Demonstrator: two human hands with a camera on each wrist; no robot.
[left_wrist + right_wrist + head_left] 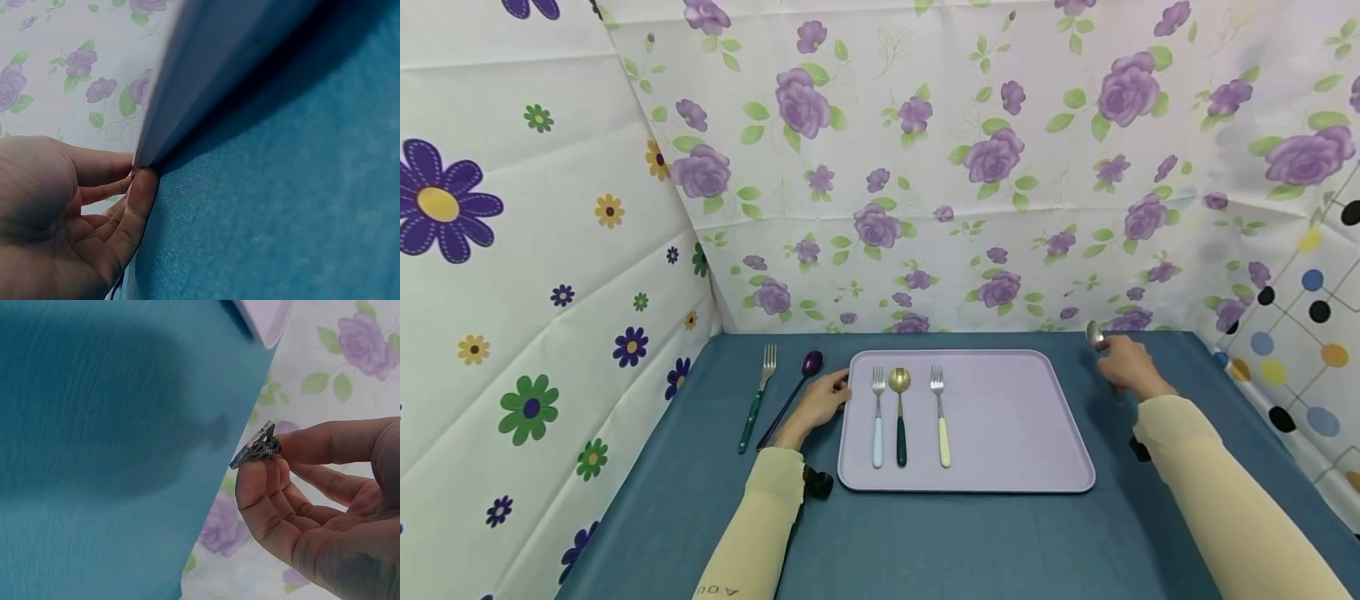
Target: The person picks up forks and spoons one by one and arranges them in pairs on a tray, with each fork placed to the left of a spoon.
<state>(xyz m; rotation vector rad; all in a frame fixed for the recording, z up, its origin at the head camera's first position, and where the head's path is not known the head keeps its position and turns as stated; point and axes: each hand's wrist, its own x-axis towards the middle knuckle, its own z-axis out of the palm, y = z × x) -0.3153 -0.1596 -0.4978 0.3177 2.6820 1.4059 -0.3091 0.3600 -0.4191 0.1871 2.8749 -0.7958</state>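
Observation:
My left hand (822, 400) pinches the left rim of the lilac tray (1000, 425) between thumb and fingertips; in the left wrist view the hand (81, 219) grips the edge of the tray (187, 87) close over the blue cloth. On the tray lie a fork with a pale blue handle (877, 429), a gold spoon with a dark green handle (901, 433) and a fork with a cream handle (943, 433). Right of the tray, my right hand (1127, 367) holds a silver spoon (1095, 335); in the right wrist view the spoon (259, 448), seen end-on, sits between thumb and fingers.
Left of the tray, a fork with a green handle (754, 412) and a dark purple spoon (797, 387) lie on the blue tablecloth (970, 542). Flower-patterned sheets (880, 167) rise behind and on the left, and a dotted sheet (1322, 350) stands on the right.

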